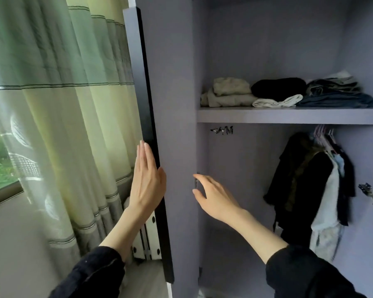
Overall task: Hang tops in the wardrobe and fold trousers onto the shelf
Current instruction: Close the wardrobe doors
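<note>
Flat and straight-fingered, the left hand (148, 179) rests against the outer face of the wardrobe's open door (172, 104), thumb hooked at its dark front edge, gripping nothing. To its right, the right hand (213, 195) spreads loosely curled fingers at the door's hinged edge, where a small dark fitting (195, 183) sits between fingertip and thumb; whether it pinches that fitting cannot be told. Both arms wear dark sleeves. Inside the lilac wardrobe (241, 168), the shelf (289, 116) runs left to right, up and to the right of the right hand, and carries folded trousers in a row, their long sides along the shelf: a beige stack (228, 93) at the left, a black bundle (278, 88) over a white piece (277, 102) in the middle, blue denim (338, 95) at the right. Below the shelf, at the far right, tops (314, 183) hang lengthwise downward from pale hangers (323, 136), dark garments beside a light one, well apart from both hands. A metal hinge (371, 194) shows at the right wall. Left of the door, green-and-cream curtains (58, 104) hang at a window.
</note>
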